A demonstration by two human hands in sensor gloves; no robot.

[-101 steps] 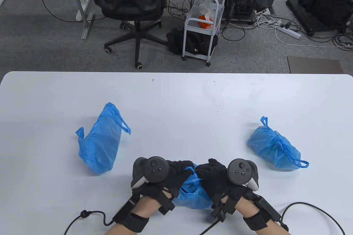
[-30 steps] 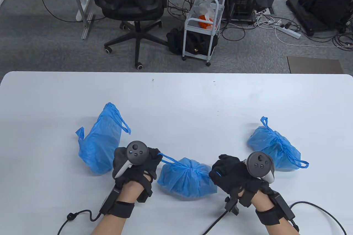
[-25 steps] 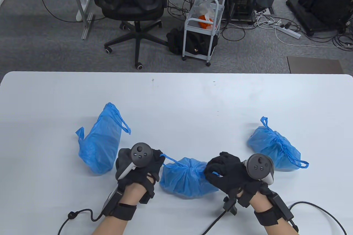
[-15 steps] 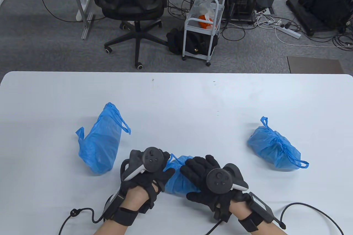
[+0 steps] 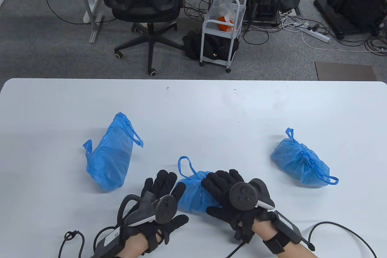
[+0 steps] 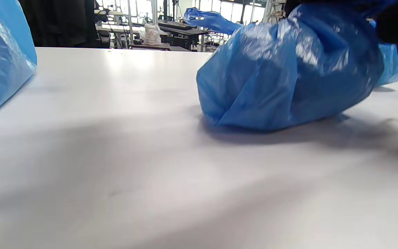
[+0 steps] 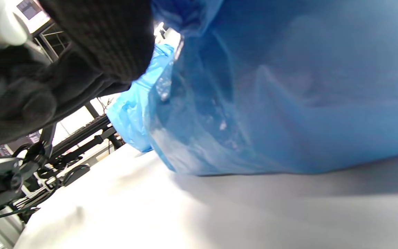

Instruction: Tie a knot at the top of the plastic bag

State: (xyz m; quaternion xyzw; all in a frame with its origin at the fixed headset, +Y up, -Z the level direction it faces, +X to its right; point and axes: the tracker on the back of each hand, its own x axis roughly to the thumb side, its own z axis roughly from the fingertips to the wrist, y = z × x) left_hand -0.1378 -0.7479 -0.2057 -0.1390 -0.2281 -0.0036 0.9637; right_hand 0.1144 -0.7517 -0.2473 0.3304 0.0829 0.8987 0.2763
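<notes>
- Three blue bags are lying on the table [image 5: 193, 103], and I am working on the middle bag [image 5: 195, 194], the one near the front edge between my hands.
- My right hand [image 5: 229, 197] is resting flat on top of it, fingers spread and gripping nothing that I can see.
- My left hand [image 5: 160, 197] is lying open just beside the bag's left side, fingers straight and holding nothing.
- One handle loop [image 5: 185, 167] is standing free off the bag's far left corner; the knot itself is hiding under my right palm, so I am judging it tied or nearly so, not seeing it.
- Judging from the left bag [image 5: 108, 155], which is lying with its mouth loose, that one is waiting for its knot; the right bag [image 5: 299, 164] is looking cinched already.
- Middle bag's long axis is running roughly left to right, its gathered top pointing away from me.
</notes>
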